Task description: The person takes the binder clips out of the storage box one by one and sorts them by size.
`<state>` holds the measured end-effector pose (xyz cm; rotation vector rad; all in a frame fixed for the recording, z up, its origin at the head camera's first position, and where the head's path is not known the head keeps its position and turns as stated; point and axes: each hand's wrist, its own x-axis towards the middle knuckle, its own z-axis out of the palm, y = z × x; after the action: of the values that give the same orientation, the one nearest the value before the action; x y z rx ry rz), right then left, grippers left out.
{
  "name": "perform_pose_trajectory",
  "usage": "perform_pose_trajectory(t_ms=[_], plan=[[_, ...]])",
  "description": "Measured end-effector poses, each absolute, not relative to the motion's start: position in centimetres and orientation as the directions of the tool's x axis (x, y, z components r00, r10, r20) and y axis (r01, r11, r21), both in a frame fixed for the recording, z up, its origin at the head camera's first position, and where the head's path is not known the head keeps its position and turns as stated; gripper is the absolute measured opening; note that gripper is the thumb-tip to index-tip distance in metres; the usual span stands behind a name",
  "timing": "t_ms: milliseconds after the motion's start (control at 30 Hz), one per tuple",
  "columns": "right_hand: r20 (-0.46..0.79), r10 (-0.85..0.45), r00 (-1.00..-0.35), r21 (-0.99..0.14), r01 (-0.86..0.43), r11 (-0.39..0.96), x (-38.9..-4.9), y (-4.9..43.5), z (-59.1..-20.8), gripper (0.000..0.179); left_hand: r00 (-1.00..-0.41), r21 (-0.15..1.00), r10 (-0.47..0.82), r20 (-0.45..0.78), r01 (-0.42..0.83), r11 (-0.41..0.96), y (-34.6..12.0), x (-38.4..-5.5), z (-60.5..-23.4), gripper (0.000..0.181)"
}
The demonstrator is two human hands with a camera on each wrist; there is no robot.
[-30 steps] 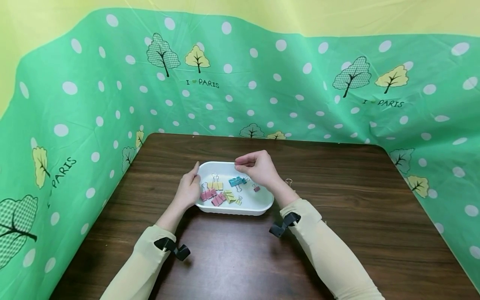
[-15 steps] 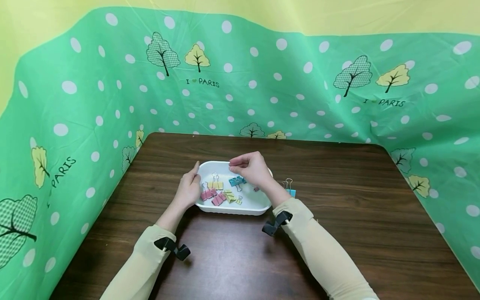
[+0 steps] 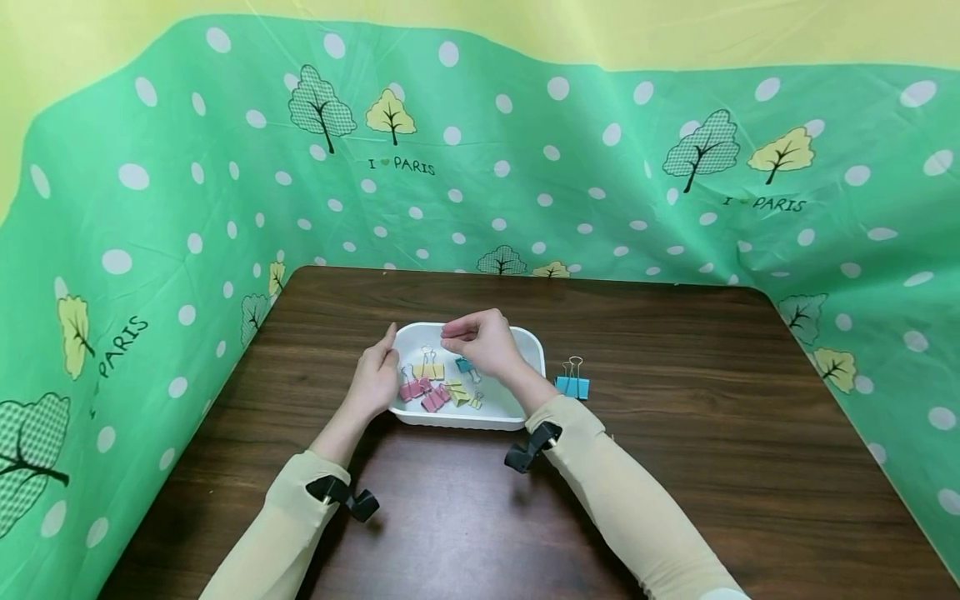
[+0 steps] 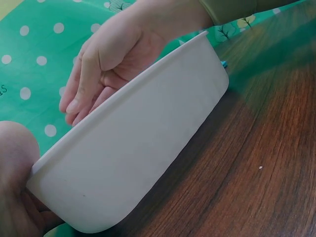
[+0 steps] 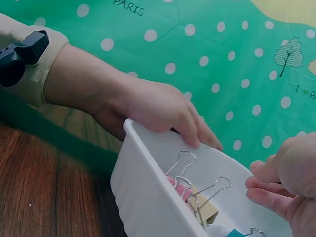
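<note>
Your left hand (image 3: pixel 377 377) rests against the left end of the white tray (image 3: pixel 525 340), fingers fairly straight and together, laid over the rim — the right wrist view shows the fingertips (image 5: pixel 197 136) reaching just inside the wall while the palm stays outside. It steadies the tray rather than gripping it; no finger curls round the edge.

Your right hand (image 3: pixel 480 342) hovers above the middle of the tray, fingers bent inward and drawn close, thumb set against the fingertips. From the head view it looks like a pinch posture, yet nothing shows between the fingers, and the right wrist view shows only curled fingertips (image 5: pixel 266 195) with no clip in them. So the hand holds nothing that you can see.

Inside the tray lie the binder clips: a yellow clip (image 3: pixel 430 369) with its wire handles up near the far left, two pink clips (image 3: pixel 423 394) side by side toward the near left, a pale yellow clip (image 3: pixel 458 392) just right of them, and a blue clip (image 3: pixel 464 365) partly hidden under your right hand. The clips lie close together, some touching, in the left half of the tray.

One more blue binder clip (image 3: pixel 572 384) sits on the brown wooden table (image 3: pixel 712 433), handles upright, just beside the right end of the tray and apart from it — outside the rim. Green dotted cloth (image 3: pixel 600 167) stands round the table on three sides.
</note>
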<state>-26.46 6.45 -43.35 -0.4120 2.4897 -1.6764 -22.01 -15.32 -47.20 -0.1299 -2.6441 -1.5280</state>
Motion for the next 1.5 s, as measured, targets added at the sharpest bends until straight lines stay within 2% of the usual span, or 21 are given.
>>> perform_pose_trajectory(t_ms=[500,1500], plan=[[0.067,-0.317,-0.946,-0.901,-0.194,0.388,-27.0,4.8,-43.9,0.016,-0.992,0.857,0.028,0.121,0.119,0.502,-15.4,-22.1,-47.3,0.053],[-0.012,-0.327,-0.945,-0.857,-0.159,0.489,-28.1,3.3,-44.5,0.018,-0.991,0.856,0.032,0.131,0.129,0.501,-15.4,-22.2,-47.4,0.053]])
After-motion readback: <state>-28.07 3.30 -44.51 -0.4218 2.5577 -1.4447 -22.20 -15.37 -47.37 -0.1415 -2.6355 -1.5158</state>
